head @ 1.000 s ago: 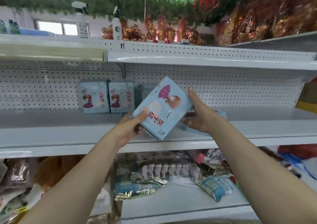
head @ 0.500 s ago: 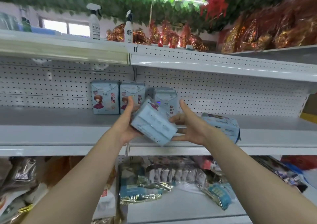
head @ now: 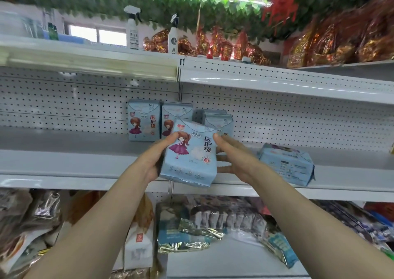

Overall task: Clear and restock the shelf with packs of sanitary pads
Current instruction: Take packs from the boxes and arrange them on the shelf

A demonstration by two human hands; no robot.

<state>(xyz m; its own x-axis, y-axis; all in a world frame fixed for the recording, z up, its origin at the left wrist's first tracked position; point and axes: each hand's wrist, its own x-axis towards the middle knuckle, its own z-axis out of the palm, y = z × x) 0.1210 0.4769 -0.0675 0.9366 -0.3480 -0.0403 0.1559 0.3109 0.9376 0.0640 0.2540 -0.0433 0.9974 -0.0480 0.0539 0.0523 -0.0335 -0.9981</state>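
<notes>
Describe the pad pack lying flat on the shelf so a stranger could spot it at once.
Look at the white middle shelf with the pegboard back. To the right of the right hand, one light blue pack lies alone near the front edge. Unlike the upright packs at the back and the held pack, it lies flat, showing small print, not a cartoon girl.

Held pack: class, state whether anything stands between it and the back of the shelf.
Yes. The held pack, gripped by the left hand, has standing packs directly behind it, blocking a straight push back. The shelf is bare on either side of them.
</notes>
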